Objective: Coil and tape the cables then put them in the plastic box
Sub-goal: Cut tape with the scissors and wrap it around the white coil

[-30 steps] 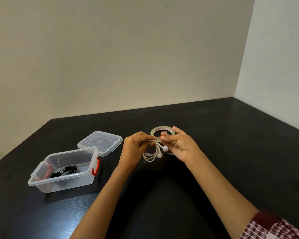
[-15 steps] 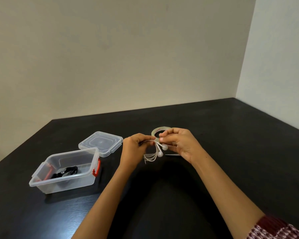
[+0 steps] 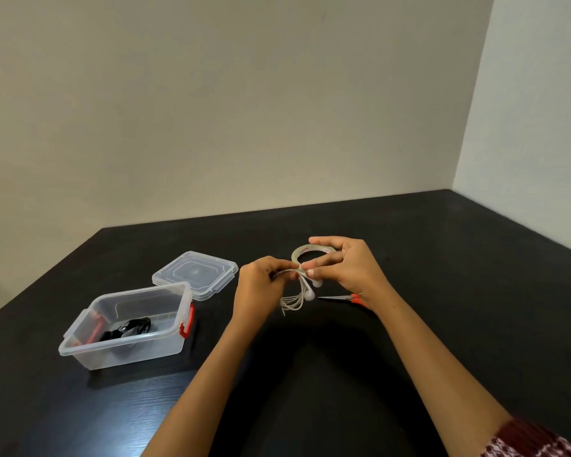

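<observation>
Pinching cable [image 3: 309, 295] — left hand [image 3: 256, 286], right hand [image 3: 351, 268]

Clear glossy plastic box [image 3: 89, 338], matt table [image 3: 475, 291]

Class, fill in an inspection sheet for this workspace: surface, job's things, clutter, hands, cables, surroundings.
Surface: black table, dark and matte.
Job's things: open plastic box, its lid beside it, tape roll behind the hands, scissors by the right wrist.
Clutter: nothing seen.
Hands: left hand grips the white earphone cable; right hand pinches it.
Cables: white one coiled, earbuds hanging; black cable in the box.
Surroundings: plain walls.
</observation>
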